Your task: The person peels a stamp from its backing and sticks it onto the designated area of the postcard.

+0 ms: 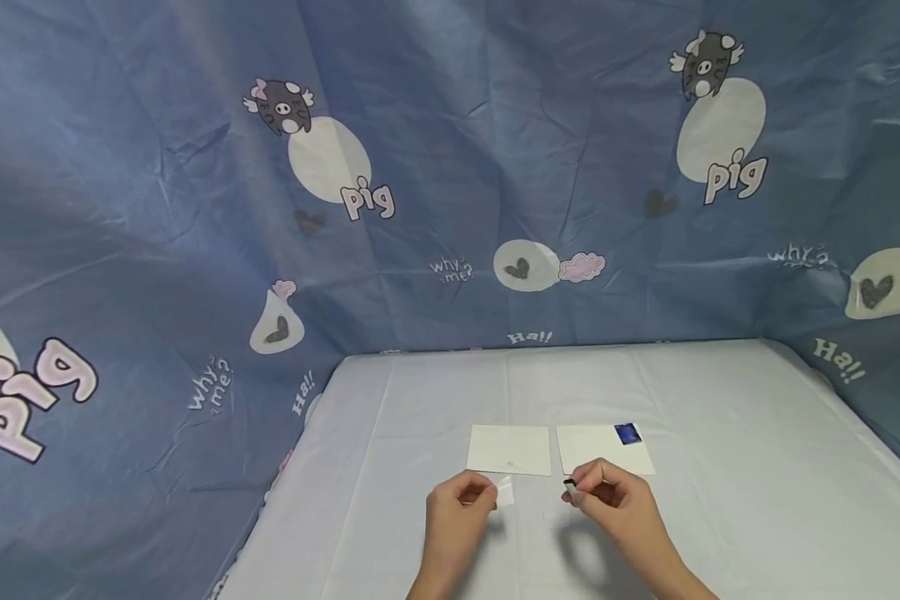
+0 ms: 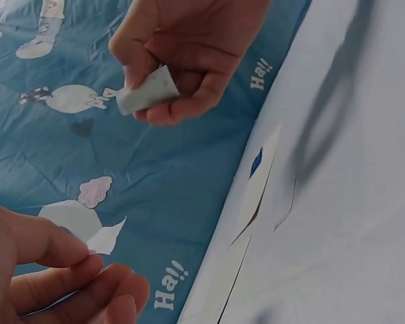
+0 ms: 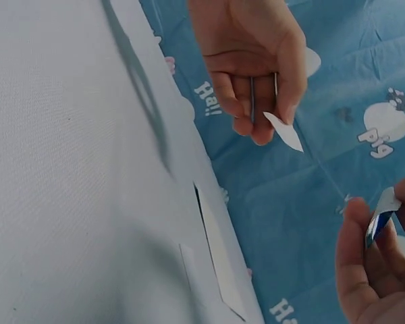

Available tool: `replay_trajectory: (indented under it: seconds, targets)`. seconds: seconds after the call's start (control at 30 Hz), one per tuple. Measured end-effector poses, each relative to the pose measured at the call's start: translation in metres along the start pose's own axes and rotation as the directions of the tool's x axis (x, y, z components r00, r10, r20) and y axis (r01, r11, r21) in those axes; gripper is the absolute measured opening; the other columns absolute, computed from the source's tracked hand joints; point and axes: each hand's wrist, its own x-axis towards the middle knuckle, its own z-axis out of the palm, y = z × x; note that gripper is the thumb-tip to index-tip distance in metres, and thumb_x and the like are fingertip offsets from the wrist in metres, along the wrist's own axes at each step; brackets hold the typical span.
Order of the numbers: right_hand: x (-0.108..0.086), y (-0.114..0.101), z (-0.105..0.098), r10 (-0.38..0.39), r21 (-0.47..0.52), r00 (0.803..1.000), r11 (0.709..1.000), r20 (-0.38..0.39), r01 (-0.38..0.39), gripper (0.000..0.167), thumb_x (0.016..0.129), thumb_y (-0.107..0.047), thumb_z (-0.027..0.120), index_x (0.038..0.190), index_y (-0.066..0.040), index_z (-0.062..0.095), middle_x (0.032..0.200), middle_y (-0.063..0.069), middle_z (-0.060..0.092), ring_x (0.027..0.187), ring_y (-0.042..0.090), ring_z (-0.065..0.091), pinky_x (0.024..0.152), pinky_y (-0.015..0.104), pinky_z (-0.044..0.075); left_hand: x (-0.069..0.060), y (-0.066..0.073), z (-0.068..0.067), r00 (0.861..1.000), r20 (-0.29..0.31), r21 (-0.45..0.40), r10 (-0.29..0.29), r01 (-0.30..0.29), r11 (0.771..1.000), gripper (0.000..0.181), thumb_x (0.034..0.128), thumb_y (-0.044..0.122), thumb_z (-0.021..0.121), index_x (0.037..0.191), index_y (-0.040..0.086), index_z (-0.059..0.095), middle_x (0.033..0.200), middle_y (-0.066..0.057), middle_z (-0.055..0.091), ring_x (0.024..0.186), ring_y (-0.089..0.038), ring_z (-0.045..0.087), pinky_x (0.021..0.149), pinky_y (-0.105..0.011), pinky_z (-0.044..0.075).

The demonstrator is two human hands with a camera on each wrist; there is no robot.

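The cards (image 1: 507, 450) look like matt paper, the blue-faced strip (image 3: 381, 221) foil-shiny — the backdrop (image 1: 435, 167) faintly glossy cloth.

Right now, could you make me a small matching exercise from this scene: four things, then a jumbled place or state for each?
1. Left hand
2. Right hand
3. Dark-blue patch
4. Pig-print cloth

A. hangs as the backdrop
B. holds a curled piece, pale on one side, shiny dark on the other
C. pinches a small whitish sheet
D. at the far right corner of a white card

Pairs: 1-C, 2-B, 3-D, 4-A
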Motion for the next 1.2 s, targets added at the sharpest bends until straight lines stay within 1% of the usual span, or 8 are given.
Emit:
replay_trajectory:
  seconds: [0.17, 0.37, 0.6, 0.73, 0.87, 1.0, 1.07, 1.2]
  targets:
    - [0.0, 0.0, -0.003, -0.002, -0.039, 1.0, 0.999, 0.017, 0.003, 0.006, 0.085, 0.0, 0.077, 0.087, 0.0, 0.071, 0.108, 0.02, 0.066, 0.094, 0.026, 0.07, 0.077, 0.032, 0.059, 0.001, -0.001, -0.005, 1.0, 0.022, 0.016, -0.008, 0.008, 1.0, 0.013, 0.0843, 0.003, 0.073, 0.077, 0.015, 0.073, 0.068, 0.003, 0.068, 0.066, -0.022, 0.069, 0.058, -0.024, 0.052]
    - [0.0, -0.003, -0.005, 0.053, -0.031, 0.999, 0.998, 0.004, -0.053, 0.016, 0.082, -0.011, 0.083, 0.096, -0.004, 0.079, 0.111, 0.014, 0.07, 0.1, 0.027, 0.069, 0.081, 0.034, 0.059, 0.003, 0.0, -0.011, 0.999, 0.053, 0.025, -0.012, 0.01, 1.0, 0.012, 0.085, 0.005, 0.073, 0.079, 0.014, 0.073, 0.068, 0.002, 0.068, 0.065, -0.025, 0.069, 0.057, -0.024, 0.052]
    - [-0.002, -0.002, -0.007, 0.065, -0.06, 0.997, 0.996, -0.041, -0.067, 0.013, 0.087, -0.013, 0.08, 0.099, -0.009, 0.08, 0.106, 0.01, 0.073, 0.1, 0.024, 0.069, 0.084, 0.031, 0.058, 0.001, -0.01, -0.016, 0.985, 0.124, 0.01, -0.12, 0.12, 0.993, 0.009, 0.0838, 0.002, 0.071, 0.077, 0.009, 0.073, 0.067, -0.003, 0.067, 0.059, -0.018, 0.065, 0.055, -0.024, 0.053]
    - [-0.003, -0.001, -0.009, 0.05, -0.077, 0.998, 0.996, -0.047, -0.053, 0.015, 0.087, -0.013, 0.08, 0.101, -0.008, 0.08, 0.105, 0.009, 0.074, 0.102, 0.021, 0.068, 0.084, 0.03, 0.057, 0.0, -0.014, -0.015, 0.976, 0.163, 0.034, -0.147, 0.143, 0.989, 0.008, 0.0844, 0.002, 0.072, 0.077, 0.006, 0.073, 0.066, -0.001, 0.067, 0.057, -0.016, 0.064, 0.054, -0.025, 0.054]
    - [-0.003, -0.002, -0.009, 0.021, -0.105, 0.998, 0.994, -0.055, -0.027, 0.015, 0.086, -0.014, 0.08, 0.101, -0.01, 0.08, 0.104, 0.008, 0.074, 0.104, 0.018, 0.067, 0.085, 0.027, 0.056, -0.003, -0.014, -0.013, 0.989, 0.136, 0.166, -0.058, 0.035, 0.986, 0.003, 0.0828, 0.008, 0.078, 0.084, 0.006, 0.077, 0.069, 0.006, 0.065, 0.06, -0.01, 0.061, 0.056, -0.024, 0.05]
    - [-0.003, -0.004, -0.008, 0.014, -0.106, 0.998, 0.994, -0.055, -0.02, 0.016, 0.086, -0.013, 0.08, 0.102, -0.01, 0.08, 0.105, 0.008, 0.074, 0.105, 0.017, 0.067, 0.086, 0.028, 0.056, -0.006, -0.009, -0.009, 0.991, 0.073, 0.341, 0.108, -0.127, 0.931, 0.018, 0.0793, 0.013, 0.084, 0.097, 0.012, 0.079, 0.077, 0.009, 0.062, 0.066, -0.003, 0.056, 0.06, -0.023, 0.047]
    - [-0.004, -0.004, -0.008, 0.017, -0.108, 0.998, 0.994, -0.059, -0.024, 0.017, 0.086, -0.013, 0.08, 0.102, -0.009, 0.08, 0.105, 0.008, 0.074, 0.105, 0.017, 0.067, 0.085, 0.028, 0.056, -0.008, -0.003, -0.006, 0.986, 0.064, 0.319, 0.152, -0.164, 0.933, 0.02, 0.0807, 0.012, 0.083, 0.1, 0.016, 0.078, 0.082, 0.009, 0.064, 0.07, -0.003, 0.058, 0.062, -0.023, 0.049]
    - [-0.004, -0.005, -0.007, 0.017, -0.097, 0.998, 0.995, -0.06, -0.023, 0.019, 0.086, -0.009, 0.08, 0.105, -0.009, 0.079, 0.107, 0.009, 0.073, 0.103, 0.018, 0.068, 0.081, 0.032, 0.058, -0.013, 0.012, 0.002, 0.982, 0.086, 0.099, 0.167, -0.176, 0.979, 0.024, 0.0857, 0.016, 0.081, 0.107, 0.025, 0.076, 0.088, 0.01, 0.069, 0.078, -0.007, 0.066, 0.067, -0.024, 0.055]
